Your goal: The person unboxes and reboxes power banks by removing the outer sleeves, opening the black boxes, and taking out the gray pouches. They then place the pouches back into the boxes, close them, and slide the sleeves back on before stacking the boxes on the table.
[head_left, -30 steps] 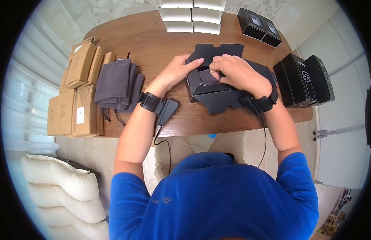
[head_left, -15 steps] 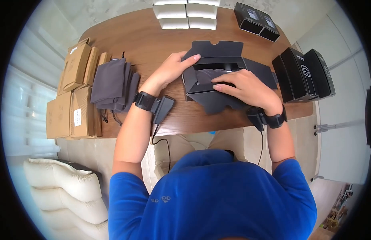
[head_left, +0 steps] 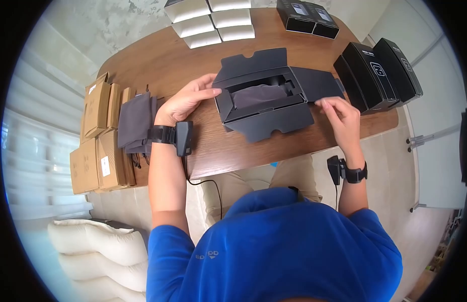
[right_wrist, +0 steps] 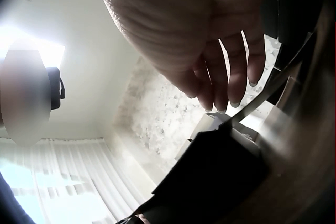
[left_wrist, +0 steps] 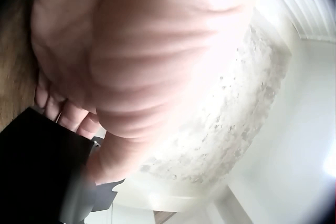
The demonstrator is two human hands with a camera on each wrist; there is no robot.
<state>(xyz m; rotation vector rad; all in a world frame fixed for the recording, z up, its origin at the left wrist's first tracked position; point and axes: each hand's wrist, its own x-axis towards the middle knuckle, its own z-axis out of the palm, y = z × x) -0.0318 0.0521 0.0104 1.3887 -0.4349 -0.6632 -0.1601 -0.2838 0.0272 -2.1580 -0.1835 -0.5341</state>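
A black box [head_left: 236, 117] lies on the table with its flaps spread out and a dark grey cloth item [head_left: 258, 95] inside. The left hand [head_left: 184, 100] grips the box's left end, thumb on the top edge; in the left wrist view the hand [left_wrist: 136, 56] partly hides the box [left_wrist: 42, 166]. Beside the lid's lower right corner is the right hand [head_left: 344, 118], holding nothing visible. In the right wrist view its loosely bent fingers [right_wrist: 237, 71] hang near a dark panel [right_wrist: 210, 171]; contact is unclear.
Brown cartons [head_left: 82, 168] and grey drawstring pouches [head_left: 134, 123] are at the table's left. White open-ended boxes [head_left: 232, 17] stand at the back, black boxes [head_left: 314, 27] at the back right, and taller black boxes [head_left: 377, 75] at the right.
The right hand has left the cloth inside the box and moved right, to the lid's corner. The cloth now lies flatter in the box. The left hand stays at the left end.
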